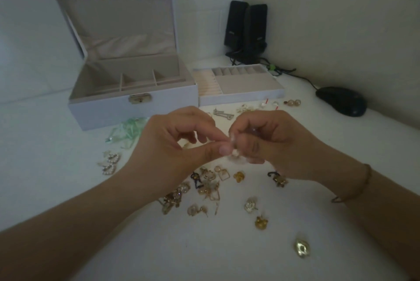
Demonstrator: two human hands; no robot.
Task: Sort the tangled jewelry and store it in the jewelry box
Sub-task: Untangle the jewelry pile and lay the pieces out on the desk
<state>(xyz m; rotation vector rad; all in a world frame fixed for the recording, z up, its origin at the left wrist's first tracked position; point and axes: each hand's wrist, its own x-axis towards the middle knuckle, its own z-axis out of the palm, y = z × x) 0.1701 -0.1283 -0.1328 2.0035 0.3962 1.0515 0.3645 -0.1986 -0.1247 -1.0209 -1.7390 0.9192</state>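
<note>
Pinching one small pearl piece (234, 152) between the left hand (181, 142) and right hand (272, 144) above the worktop (68, 178), the person may drop it into the loose jewelry (204, 189) below, far from the open box (134, 99).

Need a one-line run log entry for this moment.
left hand: pinching small pearl piece | right hand: pinching same piece | jewelry box: open | tray: out beside box | loose jewelry: on table
</note>
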